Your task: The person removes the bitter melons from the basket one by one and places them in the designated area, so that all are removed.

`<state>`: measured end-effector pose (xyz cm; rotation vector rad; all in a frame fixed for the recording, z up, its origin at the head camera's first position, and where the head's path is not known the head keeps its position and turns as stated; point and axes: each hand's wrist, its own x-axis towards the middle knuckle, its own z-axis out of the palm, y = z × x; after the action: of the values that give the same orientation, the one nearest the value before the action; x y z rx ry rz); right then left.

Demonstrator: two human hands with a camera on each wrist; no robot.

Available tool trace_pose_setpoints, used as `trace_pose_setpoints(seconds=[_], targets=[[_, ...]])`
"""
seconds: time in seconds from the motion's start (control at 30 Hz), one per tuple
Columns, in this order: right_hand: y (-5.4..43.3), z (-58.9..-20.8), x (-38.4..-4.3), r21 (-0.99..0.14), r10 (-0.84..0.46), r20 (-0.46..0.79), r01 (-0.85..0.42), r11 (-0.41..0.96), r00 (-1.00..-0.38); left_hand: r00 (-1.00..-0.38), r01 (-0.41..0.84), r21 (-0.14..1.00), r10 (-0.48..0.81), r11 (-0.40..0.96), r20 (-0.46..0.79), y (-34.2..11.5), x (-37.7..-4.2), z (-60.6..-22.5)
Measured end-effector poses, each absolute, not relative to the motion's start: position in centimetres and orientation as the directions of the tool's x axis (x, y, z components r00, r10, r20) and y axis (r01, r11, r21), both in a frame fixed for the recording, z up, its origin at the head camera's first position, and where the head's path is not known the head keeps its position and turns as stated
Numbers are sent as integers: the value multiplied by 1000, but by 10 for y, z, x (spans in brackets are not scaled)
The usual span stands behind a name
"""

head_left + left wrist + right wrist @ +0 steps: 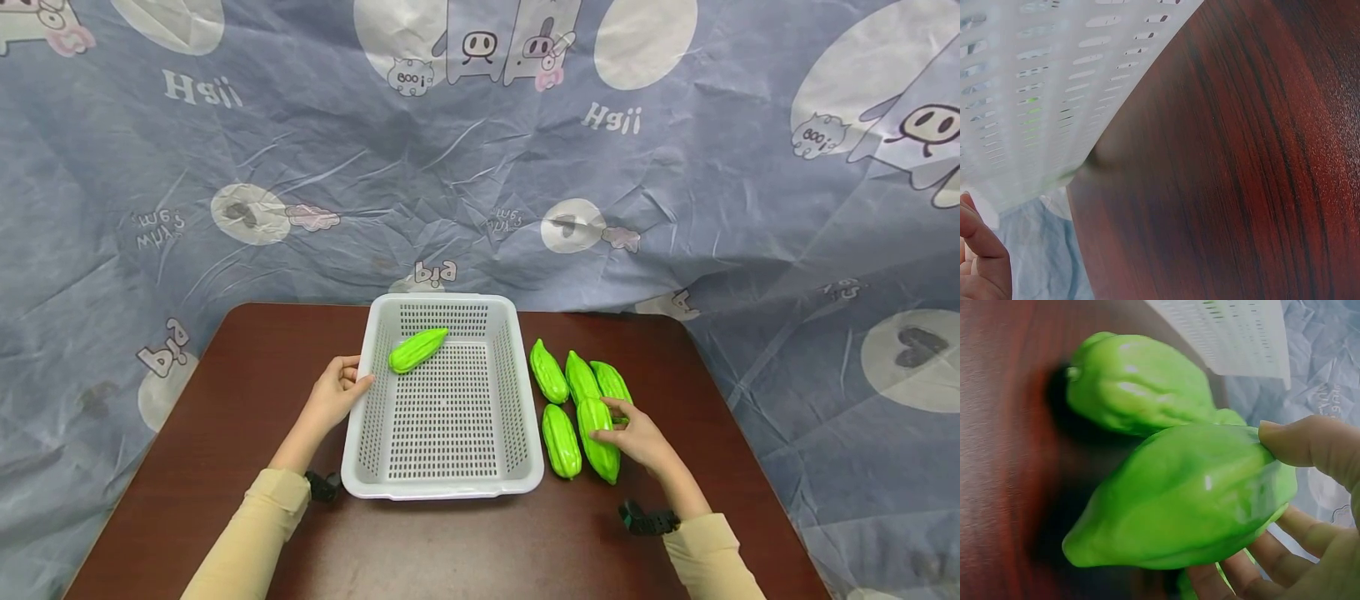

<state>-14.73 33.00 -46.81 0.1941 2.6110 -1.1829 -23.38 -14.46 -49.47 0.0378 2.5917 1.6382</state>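
A white perforated plastic basket (pixel 442 492) sits on the table with one green bitter melon (pixel 417 350) in its far left part. At its left side my left hand (pixel 339 387) grips the rim, thumb on top and fingers curled outside. My right hand (pixel 633 432) holds another bitter melon (pixel 597 437) between thumb and fingers. In the right wrist view this bitter melon (pixel 1185 500) has its tapered end pointing away from the palm, over the table. Close beside it lies a shorter-looking bitter melon (pixel 1138 381).
Around the right hand lie more bitter melons: one near the basket's right wall (pixel 549 372), one nearer the front (pixel 561 442), and two behind the held one. The dark wooden table (pixel 450 550) ends at a printed blue-grey cloth (pixel 465 167).
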Motion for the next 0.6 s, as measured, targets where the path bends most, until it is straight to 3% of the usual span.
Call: trace_pose_setpoints(seconds=[0.6], targets=[[332,-495,-136,-734,39,-307,263,626,-951,-997,-19,895,60,445,-51,-145,-232,-493]])
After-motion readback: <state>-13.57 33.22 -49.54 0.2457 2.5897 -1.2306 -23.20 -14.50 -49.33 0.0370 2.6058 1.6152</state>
